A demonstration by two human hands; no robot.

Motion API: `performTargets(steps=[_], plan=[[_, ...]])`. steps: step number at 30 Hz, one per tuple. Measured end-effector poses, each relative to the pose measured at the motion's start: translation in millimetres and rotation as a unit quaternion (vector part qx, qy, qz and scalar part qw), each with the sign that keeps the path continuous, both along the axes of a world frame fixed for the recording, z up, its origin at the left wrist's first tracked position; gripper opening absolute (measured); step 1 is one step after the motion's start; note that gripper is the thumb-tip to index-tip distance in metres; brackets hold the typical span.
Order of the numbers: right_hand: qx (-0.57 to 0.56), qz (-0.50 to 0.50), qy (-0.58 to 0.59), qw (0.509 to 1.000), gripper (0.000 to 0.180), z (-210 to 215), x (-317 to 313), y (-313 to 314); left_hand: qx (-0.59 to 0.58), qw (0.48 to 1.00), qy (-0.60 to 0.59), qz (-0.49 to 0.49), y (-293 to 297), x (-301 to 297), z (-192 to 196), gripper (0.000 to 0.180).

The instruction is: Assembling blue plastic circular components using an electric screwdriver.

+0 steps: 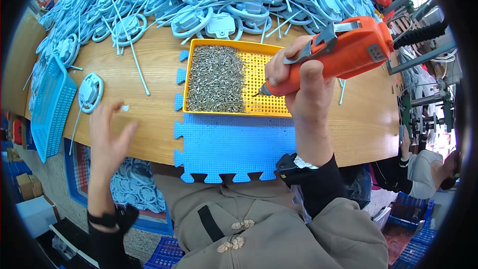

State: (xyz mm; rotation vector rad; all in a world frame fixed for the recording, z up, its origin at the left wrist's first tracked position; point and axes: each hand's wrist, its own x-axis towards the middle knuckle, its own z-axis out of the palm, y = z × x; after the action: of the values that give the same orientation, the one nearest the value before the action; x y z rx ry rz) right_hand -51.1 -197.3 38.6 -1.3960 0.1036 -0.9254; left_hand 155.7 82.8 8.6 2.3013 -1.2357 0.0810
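Note:
My right hand [309, 100] is wrapped round an orange electric screwdriver [348, 55] with a metal lever along its side. Its thin bit points down to the left, over the yellow tray [238, 115]. Small metal screws [214, 79] are heaped in the left part of that tray; the perforated bottom shows on the right. My left hand [108, 137] is held over the table's front edge at the left, fingers apart and holding nothing. Just beyond its fingertips lies a single light-blue ring-shaped plastic part with a thin stick [90, 92].
A big pile of similar light-blue parts [219, 0] covers the back of the wooden table [343, 129]. A blue foam mat [234, 142] lies under the tray. At left stands a light-blue basket [54, 107]; below, a crate [149, 225] holds more parts. Another person [428, 172] sits at right.

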Motion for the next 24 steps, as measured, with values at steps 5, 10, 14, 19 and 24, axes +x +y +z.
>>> performTargets(steps=[5,10,14,19,24], plan=[[0.008,0.012,0.025,1.000,0.054,-4.0,2.0,-1.5,0.022,0.993,-0.008,0.112,-89.2,78.9,-20.8,0.036],[0.007,0.002,0.005,1.000,0.055,-7.3,5.9,0.4,0.188,0.958,-0.054,0.210,-126.2,105.7,-27.0,0.043],[0.019,0.018,0.019,0.999,0.053,-6.0,4.2,0.2,0.115,0.968,-0.032,0.221,-110.5,118.7,-44.7,0.039],[0.035,0.006,0.007,0.999,0.050,-12.1,1.7,-0.3,-0.122,0.979,0.071,0.147,-59.2,75.3,-34.1,0.021],[0.012,-0.022,0.014,1.000,0.049,-1.6,0.6,4.9,-0.205,0.964,0.164,0.042,30.9,-18.3,-6.3,0.008]])
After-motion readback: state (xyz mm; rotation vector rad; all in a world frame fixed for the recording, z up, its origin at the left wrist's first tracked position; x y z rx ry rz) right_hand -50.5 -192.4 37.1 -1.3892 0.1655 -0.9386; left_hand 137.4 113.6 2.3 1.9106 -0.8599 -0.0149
